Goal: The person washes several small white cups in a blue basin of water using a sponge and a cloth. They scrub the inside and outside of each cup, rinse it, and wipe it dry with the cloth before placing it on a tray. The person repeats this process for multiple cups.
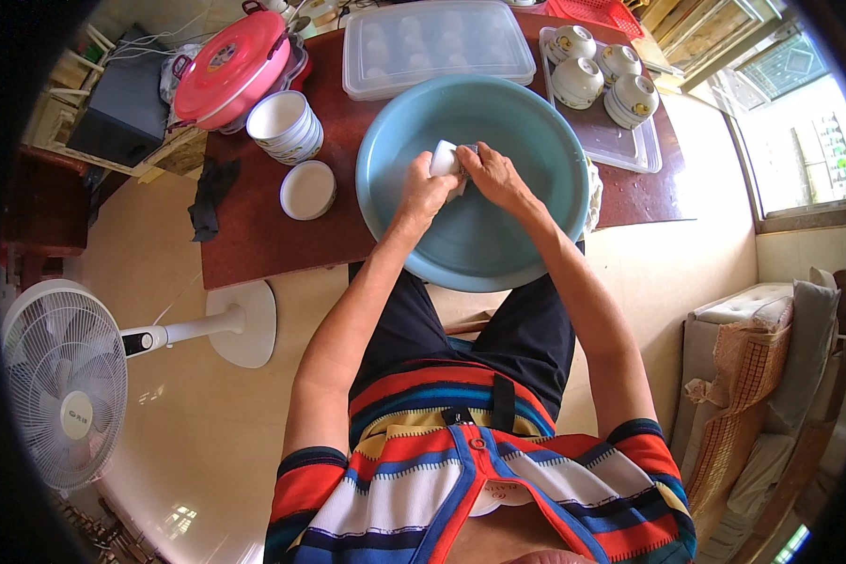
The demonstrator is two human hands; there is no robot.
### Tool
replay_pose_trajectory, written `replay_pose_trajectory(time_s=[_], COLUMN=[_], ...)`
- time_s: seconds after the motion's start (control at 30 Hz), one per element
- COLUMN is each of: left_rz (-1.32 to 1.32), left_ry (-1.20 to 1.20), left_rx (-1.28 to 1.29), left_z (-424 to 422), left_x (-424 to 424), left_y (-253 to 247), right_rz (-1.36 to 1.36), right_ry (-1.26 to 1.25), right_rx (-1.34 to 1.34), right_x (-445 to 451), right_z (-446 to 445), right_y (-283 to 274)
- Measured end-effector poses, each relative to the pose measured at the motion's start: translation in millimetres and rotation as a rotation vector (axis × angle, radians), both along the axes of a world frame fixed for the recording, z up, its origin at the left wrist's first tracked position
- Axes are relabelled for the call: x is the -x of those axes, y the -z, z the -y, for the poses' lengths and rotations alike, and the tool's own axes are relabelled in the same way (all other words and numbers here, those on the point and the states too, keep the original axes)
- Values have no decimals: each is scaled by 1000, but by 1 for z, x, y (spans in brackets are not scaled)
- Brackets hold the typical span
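Observation:
Over the blue-grey plastic basin (493, 240), my left hand (426, 185) grips a white bowl (444, 158), tilted on its side. My right hand (495, 173) presses a grey cloth or scrubber (469, 151) against that bowl; the fingers hide much of it. Left of the basin, a single white bowl (308, 190) stands in front of a stack of white bowls (282, 120). To the right, several patterned bowls (578, 81) sit upside down on a clear plastic tray (624, 151).
The basin overhangs the front edge of the red-brown table (275, 247). Behind it lies a lidded translucent plastic box (437, 49). A pink lidded basin (233, 63) and a dark cloth (213, 197) are at the left. A white pedestal fan (67, 388) stands on the floor.

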State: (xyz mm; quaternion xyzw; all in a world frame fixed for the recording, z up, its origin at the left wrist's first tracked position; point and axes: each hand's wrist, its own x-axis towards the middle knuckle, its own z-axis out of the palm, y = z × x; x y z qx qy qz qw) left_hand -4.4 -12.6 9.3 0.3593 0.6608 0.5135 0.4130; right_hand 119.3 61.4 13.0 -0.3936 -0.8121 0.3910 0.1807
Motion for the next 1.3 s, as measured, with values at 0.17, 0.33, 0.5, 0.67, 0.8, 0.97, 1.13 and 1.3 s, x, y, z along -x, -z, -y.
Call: replay_pose_trajectory(time_s=[0.17,0.33,0.5,0.67,0.8,0.97,1.13,1.3], left_rz=[7,24,44,72,73,51,33,48], left_ry=[-6,-5,-11,-6,-3,24,55,76], left_rx=[15,9,10,31,14,36,16,57], left_z=[2,2,2,3,3,1,0,1], left_x=[-1,-1,-1,-1,-2,0,1,0], left_y=[-6,-7,-6,-11,-10,-3,2,-4], right_rz=[44,36,52,70,56,79,127,137], right_ry=[-61,-93,-111,-108,-41,-63,-116,-165], right_rx=[-90,-165,-202,-167,-60,-113,-213,-336], right_x=[-1,-1,0,-1,2,0,-1,-3], right_z=[1,-2,-8,-3,-5,-3,0,-4], right_y=[0,9,23,13,14,10,5,17])
